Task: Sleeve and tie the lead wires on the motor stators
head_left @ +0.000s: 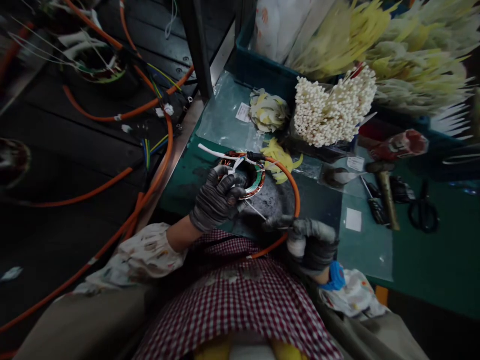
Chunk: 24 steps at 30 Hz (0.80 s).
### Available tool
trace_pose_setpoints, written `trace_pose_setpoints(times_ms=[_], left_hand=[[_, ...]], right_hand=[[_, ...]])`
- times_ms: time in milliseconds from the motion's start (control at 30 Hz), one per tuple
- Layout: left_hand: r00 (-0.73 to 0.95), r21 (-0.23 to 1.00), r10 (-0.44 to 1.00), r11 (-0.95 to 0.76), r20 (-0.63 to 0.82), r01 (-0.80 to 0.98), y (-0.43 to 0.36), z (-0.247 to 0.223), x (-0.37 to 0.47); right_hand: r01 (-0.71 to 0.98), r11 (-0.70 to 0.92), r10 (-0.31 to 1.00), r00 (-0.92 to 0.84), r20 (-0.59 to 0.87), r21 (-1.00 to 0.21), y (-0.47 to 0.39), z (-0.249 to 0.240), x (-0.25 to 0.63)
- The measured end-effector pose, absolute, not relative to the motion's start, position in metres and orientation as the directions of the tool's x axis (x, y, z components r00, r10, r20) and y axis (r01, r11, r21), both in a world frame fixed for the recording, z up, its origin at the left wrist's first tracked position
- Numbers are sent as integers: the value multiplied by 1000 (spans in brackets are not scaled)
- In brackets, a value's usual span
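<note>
Nearest to the camera, a red-and-white checked apron [236,305], with patterned sleeves [146,252] at both sides. Just beyond the apron, a ring-shaped copper coil [258,186] with a green lining, tilted on or over a dark, scuffed plate [277,202] on the green table [435,265]; cannot tell exactly how supported.

On the near left part of this coil, the left hand [219,197], in a dark grey glove, with fingers clamped around the rim and close to the white ties. To the right and nearer to the body, the right hand [313,245], gloved also, with fingers curled and a blue band [336,276] at the wrist. Between coil and right fingertips, a thin white cord [256,209], running straight; too blurred there, so cannot tell if pinched or only touched. From the far edge of the coil, an orange cable [297,195], bending around to the right and passing beside the right hand.

Behind the coil, yellow strips [280,157] and a bundle of white-tipped sticks [333,110]. Farther to the right, a hammer [387,195], a screwdriver [376,207] and black scissors [423,212], lying near one another.
</note>
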<state>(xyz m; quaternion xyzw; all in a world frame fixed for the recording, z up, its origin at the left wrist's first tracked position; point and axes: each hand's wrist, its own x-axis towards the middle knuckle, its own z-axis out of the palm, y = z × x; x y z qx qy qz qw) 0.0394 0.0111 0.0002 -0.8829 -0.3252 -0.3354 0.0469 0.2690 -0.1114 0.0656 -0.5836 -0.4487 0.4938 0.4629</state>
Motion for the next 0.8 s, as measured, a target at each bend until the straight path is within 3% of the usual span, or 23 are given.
trace_pose_setpoints(times_ms=[100,200,300,433,600,800], left_hand=[[540,171,527,-801,657,574,12,1,38],[490,255,537,-809,686,530,15,-2,35],[481,286,539,-816,692,503,18,-9,30],[511,327,602,-783,614,529,19,-17,24],[504,398,632,-770,589,500,20,-18,24],[482,368,589,-798,649,478,23,-18,29]], right_hand=[[126,-206,971,-99,-219,-970,-111,62,272],[325,-6,983,-173,-66,-946,-85,53,268],[595,160,985,-146,90,-787,-44,47,263],[788,219,952,-301,-51,-575,19,57,261],[709,224,833,-495,-246,-669,69,75,262],[332,67,951,-307,-40,-941,37,70,271]])
